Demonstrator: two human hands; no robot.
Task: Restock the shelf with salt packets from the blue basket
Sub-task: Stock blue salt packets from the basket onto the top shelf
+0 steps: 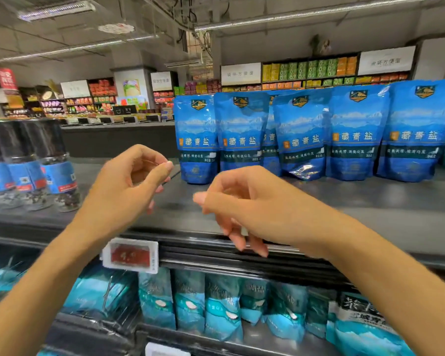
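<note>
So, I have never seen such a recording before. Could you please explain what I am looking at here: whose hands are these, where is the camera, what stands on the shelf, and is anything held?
This is one picture from a camera worn on a person's head, looking forward and down in a shop. There is no robot. The left hand and the right hand are bare and hover above the top shelf; both are loosely curled and hold nothing. On that shelf stands a row of blue salt packets, upright, with dark-capped jars to the left. A red price tag clips to the shelf edge. More teal packets sit on the shelf below. The blue basket is not in view.
</note>
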